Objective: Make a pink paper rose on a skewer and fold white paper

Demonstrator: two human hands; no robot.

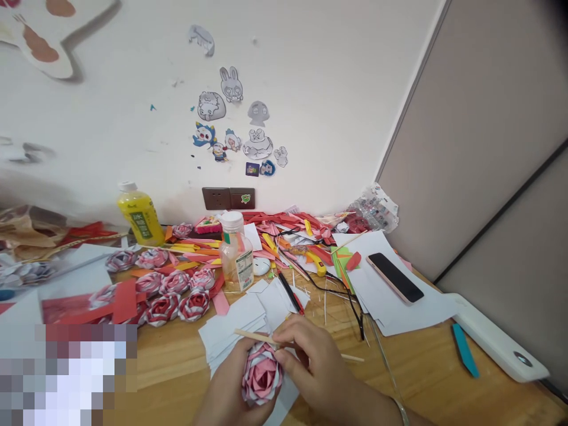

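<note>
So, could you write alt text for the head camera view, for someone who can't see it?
A person's left hand cradles a pink-and-white folded rose while the right hand holds a thin stick by its upper edge. On the wooden table are more roses, coloured paper strips, two bottles and a phone; cartoon pictures dot the wall.

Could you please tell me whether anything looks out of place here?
Loose paper strips lie jumbled along the wall, looking untidy; the paper rose in the left hand shows no visible damage.
</note>
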